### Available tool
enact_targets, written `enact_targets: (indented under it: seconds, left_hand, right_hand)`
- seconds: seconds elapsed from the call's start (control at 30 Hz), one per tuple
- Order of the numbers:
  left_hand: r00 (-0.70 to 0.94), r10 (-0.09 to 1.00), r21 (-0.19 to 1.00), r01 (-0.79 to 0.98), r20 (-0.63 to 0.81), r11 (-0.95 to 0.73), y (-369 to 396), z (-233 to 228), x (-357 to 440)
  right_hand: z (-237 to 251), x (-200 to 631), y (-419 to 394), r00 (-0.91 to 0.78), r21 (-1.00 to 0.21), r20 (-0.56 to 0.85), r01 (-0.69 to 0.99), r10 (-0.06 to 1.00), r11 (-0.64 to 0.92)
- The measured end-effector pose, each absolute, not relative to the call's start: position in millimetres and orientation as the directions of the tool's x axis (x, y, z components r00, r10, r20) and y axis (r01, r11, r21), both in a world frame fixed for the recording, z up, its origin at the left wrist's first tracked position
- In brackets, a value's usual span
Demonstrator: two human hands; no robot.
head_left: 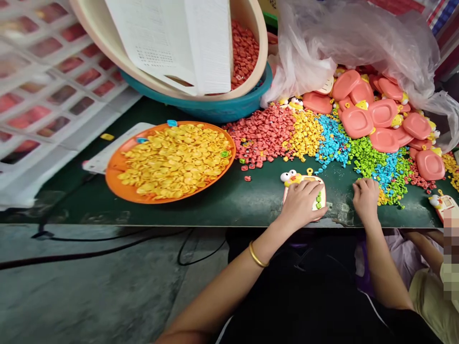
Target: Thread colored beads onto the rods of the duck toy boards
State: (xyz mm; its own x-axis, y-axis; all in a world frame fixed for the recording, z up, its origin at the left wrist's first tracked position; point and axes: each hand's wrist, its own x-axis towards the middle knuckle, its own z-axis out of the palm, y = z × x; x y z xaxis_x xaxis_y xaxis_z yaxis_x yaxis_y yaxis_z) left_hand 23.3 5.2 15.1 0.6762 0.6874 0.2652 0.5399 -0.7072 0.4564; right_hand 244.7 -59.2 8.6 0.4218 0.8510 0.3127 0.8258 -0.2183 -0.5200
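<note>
My left hand (300, 200), with a gold bangle at the wrist, lies over a small cream toy casing (323, 190) and holds it against the table. The casing has a yellow duck-like head with bulging white eyes and a small yellow ring at its top. A column of green button pieces (319, 200) sits along its right side; my hand hides much of the rest. To the right, my right hand (366, 198) is closed, fingers bent together at the edge of the green pieces (366, 155) and blue pieces (387, 169). Whatever its fingertips hold is hidden.
An orange tray (118, 186) of yellow flat pieces stands left. Behind are stacked basins (265, 86), red pieces (265, 131) and pink casings (356, 122) under plastic film. A white crate (21, 157) stands far left. Another person sits at right near a second toy casing (446, 203).
</note>
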Motion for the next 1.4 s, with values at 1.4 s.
enact_targets:
  seconds: [1.4]
  left_hand:
    - [0.099, 0.918, 0.823, 0.412, 0.385, -0.390, 4, -21, -9]
  right_hand:
    - [-8, 205, 0, -0.078, -0.759, 0.266, 0.598, 0.961, 0.258]
